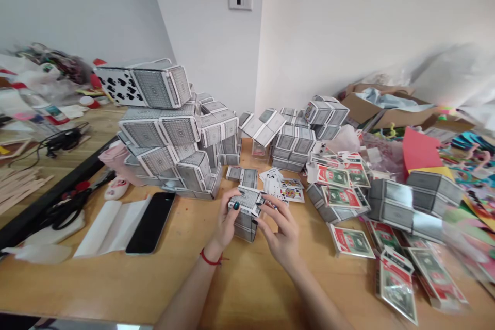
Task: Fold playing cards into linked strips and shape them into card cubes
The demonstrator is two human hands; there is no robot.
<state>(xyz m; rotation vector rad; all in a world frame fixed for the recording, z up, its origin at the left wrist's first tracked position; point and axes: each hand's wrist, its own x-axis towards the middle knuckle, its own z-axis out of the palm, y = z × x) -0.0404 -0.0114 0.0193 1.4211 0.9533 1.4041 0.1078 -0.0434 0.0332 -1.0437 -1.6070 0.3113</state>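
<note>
A light-brown wooden surface (96,289) carries, left of centre, a tall stack of grey-patterned folded-card blocks (170,131). Toward the right edge, an open brown cardboard box (353,108) contains pale wrapping (386,100). At lower centre stands a small grey-patterned block of playing cards (245,232). The left hand (224,221) has its fingers clamped on it; the right hand (284,227) touches its right edge, whether pinching I cannot tell. The step seems to be edge fitting, which calls for light pressing. Red-and-green card packs (353,242) lie lower right, contents unclear.
</note>
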